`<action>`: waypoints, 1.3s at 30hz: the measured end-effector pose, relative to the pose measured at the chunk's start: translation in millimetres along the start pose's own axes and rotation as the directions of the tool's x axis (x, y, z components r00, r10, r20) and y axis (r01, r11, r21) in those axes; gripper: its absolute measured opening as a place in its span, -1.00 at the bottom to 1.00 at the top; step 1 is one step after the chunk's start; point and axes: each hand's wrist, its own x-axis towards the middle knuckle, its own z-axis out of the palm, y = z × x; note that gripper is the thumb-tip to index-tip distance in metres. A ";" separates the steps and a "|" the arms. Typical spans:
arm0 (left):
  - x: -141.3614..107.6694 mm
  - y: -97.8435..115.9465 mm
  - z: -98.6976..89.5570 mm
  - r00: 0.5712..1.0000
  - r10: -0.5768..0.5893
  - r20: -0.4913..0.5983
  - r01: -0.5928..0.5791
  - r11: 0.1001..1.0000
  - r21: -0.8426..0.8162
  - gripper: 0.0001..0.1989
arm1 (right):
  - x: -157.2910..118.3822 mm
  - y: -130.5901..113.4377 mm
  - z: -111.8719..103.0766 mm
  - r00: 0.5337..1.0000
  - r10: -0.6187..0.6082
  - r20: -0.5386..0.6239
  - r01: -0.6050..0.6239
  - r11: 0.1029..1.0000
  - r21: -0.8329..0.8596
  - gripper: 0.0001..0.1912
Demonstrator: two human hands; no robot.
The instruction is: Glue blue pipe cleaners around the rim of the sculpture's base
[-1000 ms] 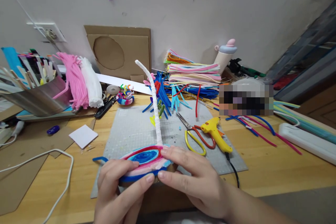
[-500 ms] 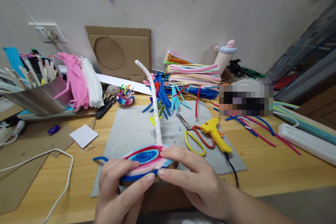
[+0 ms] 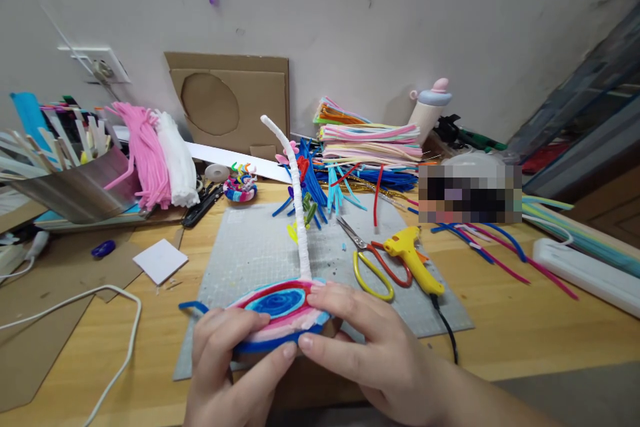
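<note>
Taking the coiled disc [image 3: 280, 328] as the clock's centre, a metal container [image 3: 95, 197] of sticks stands at ten o'clock. A pink bundle [image 3: 145, 160] of fuzzy stems is between ten and eleven, and a white square card [image 3: 160, 261] lies nearer, between nine and ten. The left hand [image 3: 227, 353], at eight, grips the disc, fingertips on its top and thumb at the near rim. The disc, ringed in blue, pink and red, is held flat at the near side of the table [image 3: 500, 340]. A white wrapped stem [image 3: 299, 213] rises from its one o'clock edge. The right hand [image 3: 367, 340], between three and four, grips the other side, fingers on top and at the near rim. Scissors [image 3: 371, 250] lie open at two; a yellow glue gun [image 3: 414, 261] touches them just beyond.
</note>
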 end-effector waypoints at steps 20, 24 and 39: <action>0.4 2.6 -2.4 0.998 -0.014 0.066 0.017 0.999 -0.043 -0.66 | 3.3 -5.2 1.1 1.000 0.020 -0.016 -0.020 1.000 0.003 -0.70; -1.0 2.9 -1.5 0.998 -0.007 0.066 0.009 1.000 -0.029 -0.67 | 5.1 -6.4 0.9 0.999 0.039 -0.015 -0.038 0.999 0.019 -0.71; 1.5 0.5 -4.8 0.995 0.039 0.090 -0.033 0.997 -0.069 -0.65 | -11.1 1.6 4.1 0.998 -0.016 -0.056 0.016 1.000 0.001 -0.68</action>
